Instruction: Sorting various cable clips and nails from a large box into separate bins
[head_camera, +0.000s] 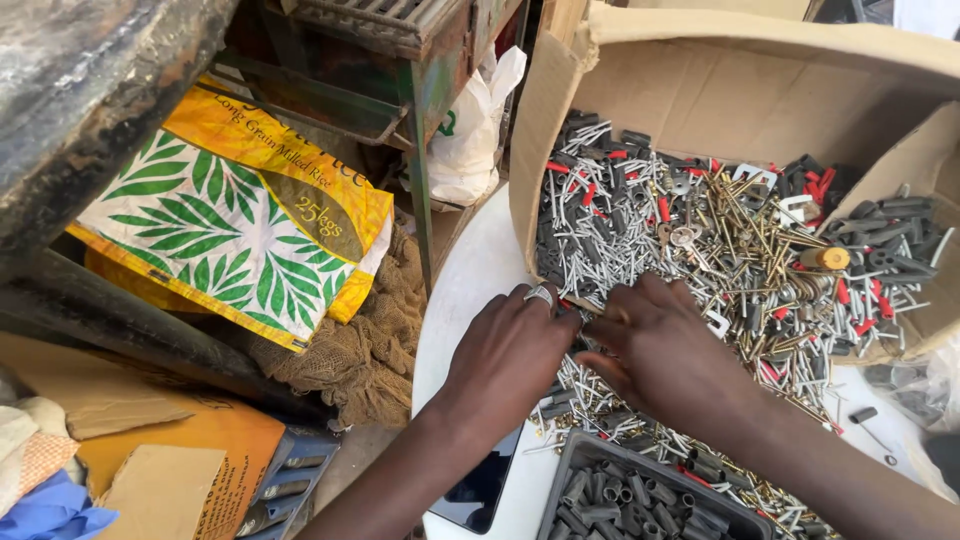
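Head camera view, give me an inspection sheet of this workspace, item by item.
Surface: white round tabletop, mostly covered.
Job's things: mixed pile of screws, nails and plugs spilling from an open cardboard box; grey tray holds grey plugs.
Clutter: dark phone-like slab under the left forearm.
Grippers: left hand and right hand palm down on the pile, fingers spread in the hardware; whether they grip pieces, cannot tell.
Cables: nothing seen.
Surroundings: leaf-printed sack, burlap cloth, white plastic bag, rusty metal stand.

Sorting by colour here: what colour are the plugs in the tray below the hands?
Dark grey plugs, seen in the head view.
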